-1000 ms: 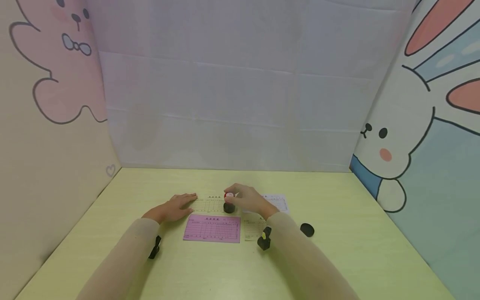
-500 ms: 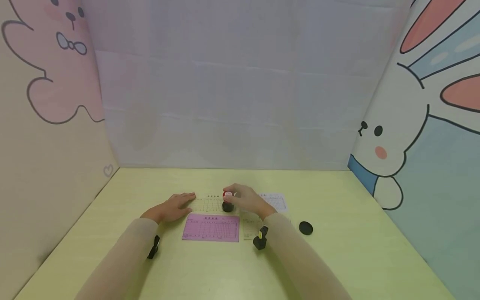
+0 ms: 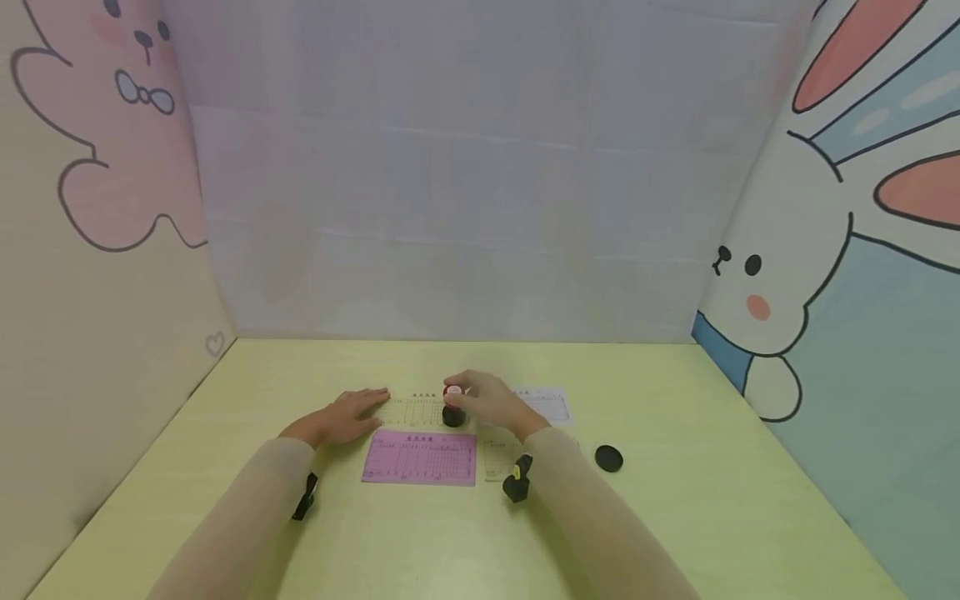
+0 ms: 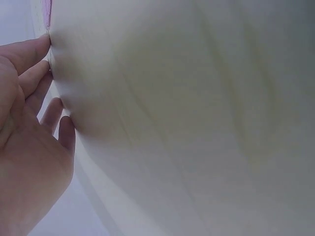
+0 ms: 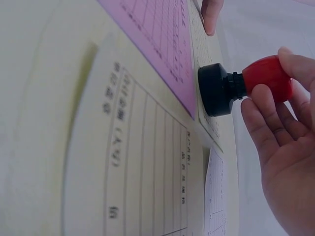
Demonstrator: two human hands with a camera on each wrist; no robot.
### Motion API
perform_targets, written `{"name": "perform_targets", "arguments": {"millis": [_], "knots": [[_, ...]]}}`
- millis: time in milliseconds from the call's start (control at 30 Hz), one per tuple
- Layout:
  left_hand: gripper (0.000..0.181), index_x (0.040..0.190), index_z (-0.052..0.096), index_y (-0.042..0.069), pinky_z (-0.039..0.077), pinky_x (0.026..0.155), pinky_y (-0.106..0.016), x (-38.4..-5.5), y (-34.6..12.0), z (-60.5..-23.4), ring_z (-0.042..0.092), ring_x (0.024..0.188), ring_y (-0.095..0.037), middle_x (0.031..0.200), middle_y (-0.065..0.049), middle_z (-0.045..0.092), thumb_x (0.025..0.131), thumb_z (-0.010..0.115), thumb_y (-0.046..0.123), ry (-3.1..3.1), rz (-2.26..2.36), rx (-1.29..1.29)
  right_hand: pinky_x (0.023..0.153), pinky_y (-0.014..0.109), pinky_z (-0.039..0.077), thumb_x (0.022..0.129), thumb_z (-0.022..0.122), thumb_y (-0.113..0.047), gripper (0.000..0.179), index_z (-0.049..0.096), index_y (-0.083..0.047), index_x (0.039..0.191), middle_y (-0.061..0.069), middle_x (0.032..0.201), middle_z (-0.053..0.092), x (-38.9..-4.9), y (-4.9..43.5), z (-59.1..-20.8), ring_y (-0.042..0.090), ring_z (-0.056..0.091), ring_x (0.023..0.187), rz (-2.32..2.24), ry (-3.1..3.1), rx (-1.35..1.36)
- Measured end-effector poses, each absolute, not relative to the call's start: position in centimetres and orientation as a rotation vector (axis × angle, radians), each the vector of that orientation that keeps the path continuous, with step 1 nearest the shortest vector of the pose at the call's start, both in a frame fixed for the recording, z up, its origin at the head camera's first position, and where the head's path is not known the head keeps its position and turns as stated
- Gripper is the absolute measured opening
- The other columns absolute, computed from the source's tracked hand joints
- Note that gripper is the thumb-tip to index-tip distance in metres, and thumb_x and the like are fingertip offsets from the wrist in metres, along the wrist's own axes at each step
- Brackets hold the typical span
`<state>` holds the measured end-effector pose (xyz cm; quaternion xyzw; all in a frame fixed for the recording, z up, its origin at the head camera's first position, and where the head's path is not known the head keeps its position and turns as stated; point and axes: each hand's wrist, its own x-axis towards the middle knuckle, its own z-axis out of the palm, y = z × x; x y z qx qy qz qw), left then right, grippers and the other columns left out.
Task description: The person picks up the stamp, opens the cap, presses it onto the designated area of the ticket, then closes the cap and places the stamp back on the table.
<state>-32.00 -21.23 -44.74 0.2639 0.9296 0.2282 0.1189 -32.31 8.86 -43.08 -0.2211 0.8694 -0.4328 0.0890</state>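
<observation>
A round stamp with a red handle and black base [image 5: 215, 90] stands upright on the far yellow form slip [image 3: 414, 412]. My right hand [image 3: 491, 402] holds its red handle [image 5: 268, 78] between thumb and fingers; the stamp's face is hidden against the paper. To the left, my left hand [image 3: 341, 417] lies with fingers spread, thumb and fingertips at the slip's left edge. In the left wrist view those fingers [image 4: 34, 51] touch the tabletop and hold nothing. Just below the yellow slip lies a pink form slip [image 3: 420, 457].
Another pale yellow slip [image 3: 501, 460] lies partly under the right forearm, and a white slip [image 3: 549, 405] sits behind the right wrist. A round black cap [image 3: 609, 458] rests on the table [image 3: 420, 542] at right. A white curtain [image 3: 465, 183] hangs at the back.
The head view has shifted slightly. Both hands and the stamp keep their places on the far yellow slip.
</observation>
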Motion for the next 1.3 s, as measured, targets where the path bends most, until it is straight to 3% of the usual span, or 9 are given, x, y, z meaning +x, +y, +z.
{"name": "perform_targets", "arguments": {"millis": [500,1300], "knots": [[0.055,0.151,0.036,-0.005,0.016,0.115,-0.064,-31.61,-21.23,-44.56,0.022,0.143,-0.050,0.158,-0.025,0.030,0.104,0.052,0.019,2.714,0.668,0.730,0.089,0.041,0.050,0.101,0.060,-0.036,0.046,0.058,-0.009,0.138,0.000,0.117,0.065,-32.13,8.56,-43.29,0.017,0.062,0.101,-1.292,2.577,-0.642],[0.055,0.151,0.036,-0.006,0.014,0.116,-0.064,-32.28,-21.19,-45.12,0.020,0.144,-0.050,0.158,-0.026,0.030,0.104,0.052,0.018,2.714,0.679,0.741,0.092,0.041,0.050,0.100,0.062,-0.035,0.044,0.060,-0.011,0.137,0.001,0.120,0.064,-32.58,8.66,-43.69,0.018,0.062,0.102,-1.309,2.588,-0.626]]}}
